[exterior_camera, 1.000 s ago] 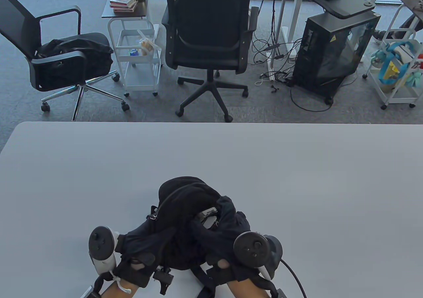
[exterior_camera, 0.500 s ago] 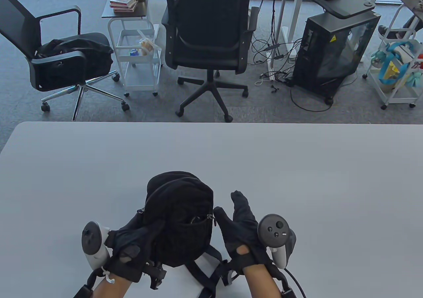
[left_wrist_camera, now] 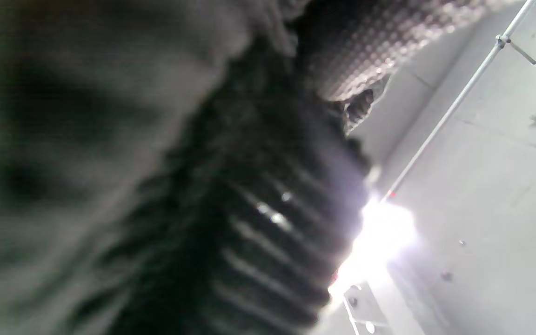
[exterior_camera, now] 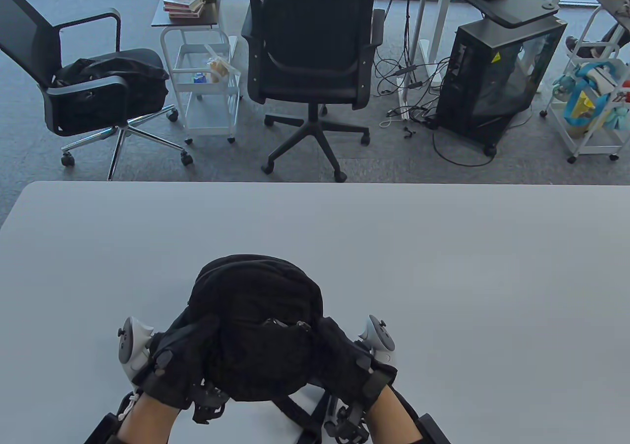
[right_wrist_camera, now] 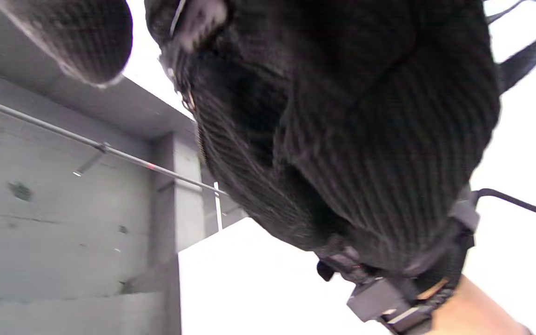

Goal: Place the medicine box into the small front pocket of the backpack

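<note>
A small black backpack (exterior_camera: pixel 256 291) stands on the grey table (exterior_camera: pixel 467 276) near the front edge, its front pocket (exterior_camera: pixel 266 360) facing me. The pocket's zip line (exterior_camera: pixel 285 325) runs across the top of the pocket. The medicine box is not visible in any view. My left hand (exterior_camera: pixel 184 355) grips the backpack's left side and my right hand (exterior_camera: pixel 342 355) holds its right side. In the right wrist view the ribbed black fabric (right_wrist_camera: pixel 342 139) fills the frame with a gloved fingertip (right_wrist_camera: pixel 77 37) at the top left. The left wrist view is blurred, showing dark fabric (left_wrist_camera: pixel 258 223).
The backpack's straps (exterior_camera: pixel 295 414) trail on the table between my wrists. Beyond the table's far edge stand office chairs (exterior_camera: pixel 310 45), a white cart (exterior_camera: pixel 206 84) and a computer tower (exterior_camera: pixel 497 75).
A second ago my right hand was at the pocket with a light box. It then drew back open and empty. Now both hands hold the backpack's sides, and the bag has shifted left.
</note>
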Demonstrator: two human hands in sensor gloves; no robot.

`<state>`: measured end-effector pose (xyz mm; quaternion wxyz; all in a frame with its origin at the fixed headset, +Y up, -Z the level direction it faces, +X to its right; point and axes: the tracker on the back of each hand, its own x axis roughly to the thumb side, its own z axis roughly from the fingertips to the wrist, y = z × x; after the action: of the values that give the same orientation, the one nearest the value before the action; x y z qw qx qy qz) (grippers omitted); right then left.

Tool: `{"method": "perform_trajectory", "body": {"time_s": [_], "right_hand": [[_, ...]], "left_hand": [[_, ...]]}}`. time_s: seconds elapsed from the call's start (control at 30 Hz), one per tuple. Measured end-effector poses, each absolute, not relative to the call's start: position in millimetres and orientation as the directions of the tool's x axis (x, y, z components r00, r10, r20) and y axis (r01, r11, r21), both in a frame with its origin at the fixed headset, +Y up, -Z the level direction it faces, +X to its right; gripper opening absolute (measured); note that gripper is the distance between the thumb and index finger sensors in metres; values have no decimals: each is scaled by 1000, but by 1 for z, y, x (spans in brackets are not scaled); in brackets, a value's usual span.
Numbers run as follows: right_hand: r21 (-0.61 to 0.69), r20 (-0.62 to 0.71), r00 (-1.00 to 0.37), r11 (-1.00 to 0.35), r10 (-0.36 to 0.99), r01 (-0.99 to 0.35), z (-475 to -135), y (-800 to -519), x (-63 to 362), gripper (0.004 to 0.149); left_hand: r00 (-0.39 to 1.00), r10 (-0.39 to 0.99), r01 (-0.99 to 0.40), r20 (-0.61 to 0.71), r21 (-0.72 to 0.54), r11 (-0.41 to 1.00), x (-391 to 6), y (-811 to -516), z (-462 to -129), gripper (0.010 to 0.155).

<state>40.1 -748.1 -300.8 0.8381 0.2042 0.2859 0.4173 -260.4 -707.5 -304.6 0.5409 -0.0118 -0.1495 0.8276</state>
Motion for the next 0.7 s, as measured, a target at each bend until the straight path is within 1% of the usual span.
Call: {"method": "perform_trajectory", "body": {"time_s": [0.1,0.17,0.2,0.27,0.3,0.33,0.4,0.47,0.5,0.57,0.6,0.63,0.67,0.7], "right_hand": [[571,-246,504,544,828,-615,-301,-741,38,87],[579,-239,511,543,826,-608,-299,-737,34,77],[576,-233,498,531,835,-622,-298,-736,33,74],[558,-154,442,447,884,-699,-297,-732,34,66],[544,-138,424,427,895,-723,-297,-731,35,60],[505,-89,395,383,914,-774,-297,-728,37,58],[447,-22,347,319,938,-836,-298,-721,44,54],[370,73,283,237,956,-898,-297,-713,52,52],[342,107,250,200,962,-918,-296,-709,55,52],[256,232,119,58,965,-965,-294,-698,62,53],[211,271,57,-1,961,-977,-292,-695,64,53],[134,317,-28,-74,948,-988,-290,-691,67,53],[60,350,-95,-124,932,-991,-287,-688,68,53],[25,368,-130,-149,921,-989,-286,-687,68,53]], "left_hand": [[-333,933,-931,137,-205,-302,-268,-711,-307,45],[-265,956,-957,123,-158,-245,-268,-715,-306,46],[-233,966,-966,114,-139,-217,-268,-716,-306,46],[-182,980,-981,83,-85,-175,-268,-718,-303,47],[-170,983,-984,75,-75,-164,-268,-718,-303,48],[-139,988,-989,61,-62,-135,-268,-718,-302,51],[-68,997,-997,48,-27,-67,-269,-718,-299,62],[3,998,-1000,67,13,2,-269,-716,-297,77],[38,996,-999,80,19,37,-269,-714,-296,82],[110,987,-994,120,33,107,-266,-709,-293,90],[140,981,-990,136,35,137,-264,-706,-292,92],[198,965,-980,172,29,196,-260,-702,-289,93],[247,947,-968,207,17,248,-254,-698,-288,91],[275,933,-959,234,3,282,-249,-696,-286,86]]}}
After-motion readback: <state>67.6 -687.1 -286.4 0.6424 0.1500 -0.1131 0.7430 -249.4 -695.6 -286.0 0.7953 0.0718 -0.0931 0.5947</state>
